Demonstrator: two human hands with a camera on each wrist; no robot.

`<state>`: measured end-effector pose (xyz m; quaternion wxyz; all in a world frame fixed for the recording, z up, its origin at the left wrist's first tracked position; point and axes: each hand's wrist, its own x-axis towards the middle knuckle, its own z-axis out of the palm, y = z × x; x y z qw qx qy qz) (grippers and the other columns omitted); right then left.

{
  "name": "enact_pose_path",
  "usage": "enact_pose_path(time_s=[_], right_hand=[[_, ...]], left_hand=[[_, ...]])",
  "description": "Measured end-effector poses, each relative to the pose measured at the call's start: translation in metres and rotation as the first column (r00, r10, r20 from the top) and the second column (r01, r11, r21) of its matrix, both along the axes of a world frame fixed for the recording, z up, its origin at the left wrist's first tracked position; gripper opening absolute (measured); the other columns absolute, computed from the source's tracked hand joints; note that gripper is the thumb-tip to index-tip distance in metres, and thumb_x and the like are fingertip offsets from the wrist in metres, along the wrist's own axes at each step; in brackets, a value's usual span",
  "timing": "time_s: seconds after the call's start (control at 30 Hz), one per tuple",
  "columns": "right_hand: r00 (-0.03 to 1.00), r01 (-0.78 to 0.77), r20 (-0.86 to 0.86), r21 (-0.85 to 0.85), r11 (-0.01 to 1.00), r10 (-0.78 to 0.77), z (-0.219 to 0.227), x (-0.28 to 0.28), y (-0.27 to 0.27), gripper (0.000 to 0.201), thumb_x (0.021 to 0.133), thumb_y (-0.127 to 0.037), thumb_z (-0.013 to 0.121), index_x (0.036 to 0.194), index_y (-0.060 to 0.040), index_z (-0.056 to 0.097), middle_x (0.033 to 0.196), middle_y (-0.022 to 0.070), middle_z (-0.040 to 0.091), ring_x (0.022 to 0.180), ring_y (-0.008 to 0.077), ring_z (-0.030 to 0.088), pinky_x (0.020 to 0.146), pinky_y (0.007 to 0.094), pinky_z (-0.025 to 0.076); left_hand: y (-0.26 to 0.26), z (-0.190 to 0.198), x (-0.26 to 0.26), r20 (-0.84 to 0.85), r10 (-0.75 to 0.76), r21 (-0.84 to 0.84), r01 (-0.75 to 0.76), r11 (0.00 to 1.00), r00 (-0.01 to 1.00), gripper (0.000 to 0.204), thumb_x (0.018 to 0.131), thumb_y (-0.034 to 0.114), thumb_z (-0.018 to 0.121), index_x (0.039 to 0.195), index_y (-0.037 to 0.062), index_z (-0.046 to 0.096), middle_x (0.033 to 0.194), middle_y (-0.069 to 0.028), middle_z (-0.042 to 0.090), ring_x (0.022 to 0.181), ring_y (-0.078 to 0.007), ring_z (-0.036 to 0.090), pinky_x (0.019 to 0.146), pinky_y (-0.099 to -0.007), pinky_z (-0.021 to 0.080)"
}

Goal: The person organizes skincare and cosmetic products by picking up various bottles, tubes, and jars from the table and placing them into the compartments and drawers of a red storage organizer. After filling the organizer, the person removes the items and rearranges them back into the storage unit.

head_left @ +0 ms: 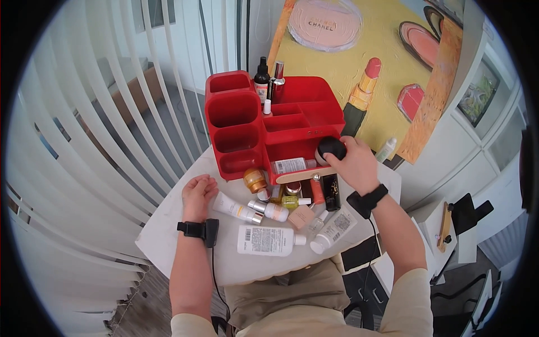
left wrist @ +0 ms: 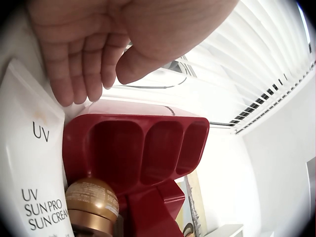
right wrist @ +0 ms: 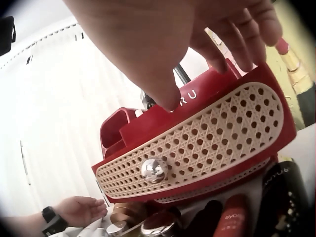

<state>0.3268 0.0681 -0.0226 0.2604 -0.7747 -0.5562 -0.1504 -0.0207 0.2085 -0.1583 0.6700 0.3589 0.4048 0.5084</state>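
Inside the pulled-out drawer of the red organizer (head_left: 233, 90) stands a jar with a black lid (head_left: 331, 147). My right hand (head_left: 359, 165) is over it, its thumb overlapping the lid in the head view; whether they touch I cannot tell. In the right wrist view this hand (right wrist: 168, 44) has thumb and fingers apart, above the woven drawer front (right wrist: 207, 138), with no jar visible between them. My left hand (head_left: 197, 196) rests near the white tube (head_left: 233, 208), fingers loosely bent and holding nothing. The left wrist view shows that hand (left wrist: 113, 39) beside the UV tube (left wrist: 37, 158).
A gold-capped jar (head_left: 255, 181), a large white bottle (head_left: 266, 240), another white bottle (head_left: 337, 230) and several small cosmetics lie before the organizer. A black spray bottle (head_left: 262, 78) stands in its back compartment. A small tube (head_left: 386, 150) is at the right, near the painted board (head_left: 314, 67).
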Motion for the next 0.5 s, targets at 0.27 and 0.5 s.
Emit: enact_pose_path(time_s=[0.27,0.5], right_hand=[[0.976,0.054,0.216,-0.251,0.966,0.001,0.005,-0.008,0.030,0.052,0.068,-0.042,0.078,0.097,-0.0021,0.061,0.093,0.0184,0.062,0.090,0.0347,0.063,0.078,0.0415,0.053],[0.994,0.075,0.098,-0.353,0.932,-0.043,0.003,-0.003,0.037,0.056,0.066,-0.040,0.079,0.102,-0.0034,0.057,0.097,0.0186,0.064,0.094,0.0355,0.063,0.080,0.0414,0.053]], left_hand=[[-0.001,0.006,-0.001,-0.006,-0.013,-0.007,0.013,1.000,1.000,0.019,0.095,0.012,0.055,0.109,-0.0010,0.060,0.097,-0.0099,0.066,0.088,-0.0179,0.065,0.078,-0.0297,0.055],[-0.033,0.054,0.016,-0.172,0.049,0.526,0.050,0.849,0.984,0.021,0.090,0.000,0.057,0.111,-0.0018,0.061,0.100,-0.0083,0.068,0.091,-0.0157,0.065,0.080,-0.0279,0.053]])
